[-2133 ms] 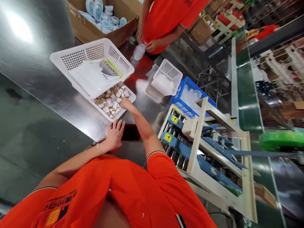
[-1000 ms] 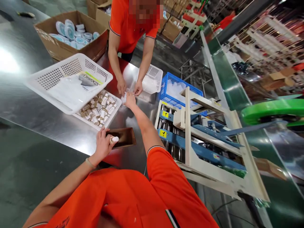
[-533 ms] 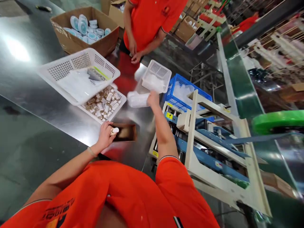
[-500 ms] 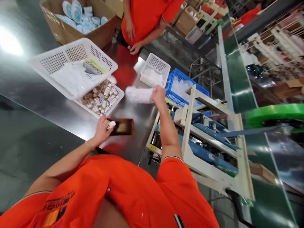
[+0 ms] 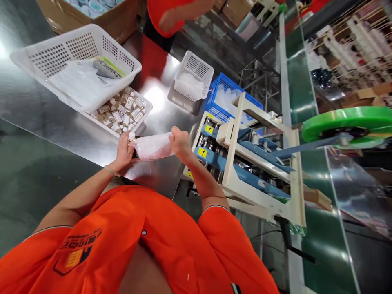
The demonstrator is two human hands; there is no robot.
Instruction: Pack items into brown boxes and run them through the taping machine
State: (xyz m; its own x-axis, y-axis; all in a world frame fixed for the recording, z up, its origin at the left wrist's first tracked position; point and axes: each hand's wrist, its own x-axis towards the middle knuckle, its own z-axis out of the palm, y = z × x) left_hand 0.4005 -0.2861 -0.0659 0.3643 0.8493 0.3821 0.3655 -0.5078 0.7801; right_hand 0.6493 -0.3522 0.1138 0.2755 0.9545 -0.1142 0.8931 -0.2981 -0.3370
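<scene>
My right hand [image 5: 180,143] is closed on one end of a whitish, translucent plastic-wrapped bundle [image 5: 153,146]. This bundle lies across the open brown cardboard box and hides nearly all of it. At its other end, my left hand [image 5: 124,149] is closed around a small bottle [image 5: 131,135], of which mainly the white cap shows. The left fingers are against the bundle's end; whether they also grip the box, I cannot tell. Just beyond that hand sits a white tray [image 5: 148,107] of small labelled bottles with white caps.
A large white basket [image 5: 122,49] with plastic bags overlaps the bottle tray. Farther off are a smaller white basket [image 5: 198,67], a blue crate [image 5: 214,92] and a carton [image 5: 119,20]. To the right stands a roller machine [image 5: 235,155]. A co-worker in orange [image 5: 165,18] is across the table.
My right hand has brought the wrapped bundle left and nearer, over the brown box. The left hand keeps the bottle beside it. The camera view has shifted.
</scene>
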